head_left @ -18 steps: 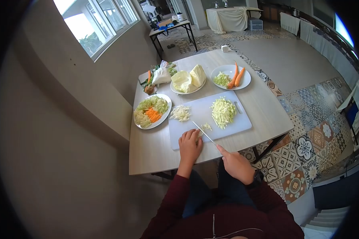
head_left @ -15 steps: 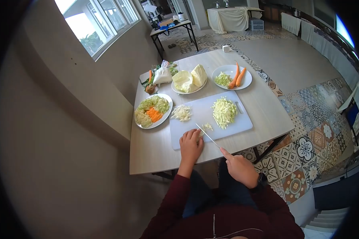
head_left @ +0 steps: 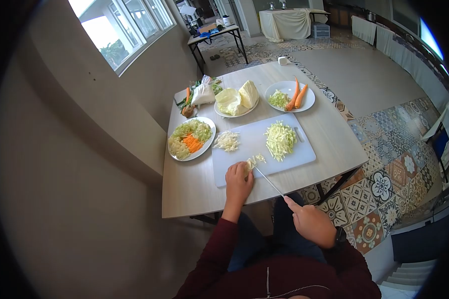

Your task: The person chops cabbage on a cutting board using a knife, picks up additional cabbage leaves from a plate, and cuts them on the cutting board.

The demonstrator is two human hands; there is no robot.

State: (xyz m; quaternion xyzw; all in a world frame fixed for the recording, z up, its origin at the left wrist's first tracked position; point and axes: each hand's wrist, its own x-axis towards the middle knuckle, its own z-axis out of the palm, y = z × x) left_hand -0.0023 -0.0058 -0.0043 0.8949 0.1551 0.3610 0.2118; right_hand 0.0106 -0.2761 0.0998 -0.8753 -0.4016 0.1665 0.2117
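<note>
My left hand (head_left: 240, 180) rests on the front of the white cutting board (head_left: 304, 152), its fingers closed on a pale piece of vegetable (head_left: 249, 165) whose kind I cannot make out. My right hand (head_left: 310, 220) grips a knife (head_left: 270, 182), index finger stretched along it, the tip beside that piece. A few small cut bits (head_left: 260, 157) lie just past the tip. On the board's right half is a heap of shredded cabbage (head_left: 280, 140). A smaller pile of whitish strips (head_left: 227, 141) sits at the board's left edge.
Left of the board stands a plate of sorted shredded vegetables (head_left: 192, 139). Behind it are a plate with cabbage pieces (head_left: 238, 99), a plate with two carrots (head_left: 299, 96) and shreds, and a white bag (head_left: 203, 94) among vegetables. A wall (head_left: 110, 164) runs along the left.
My right hand has drawn the knife back toward me and to the right, its tip now lower on the board. The pale piece under my left fingers shows more.
</note>
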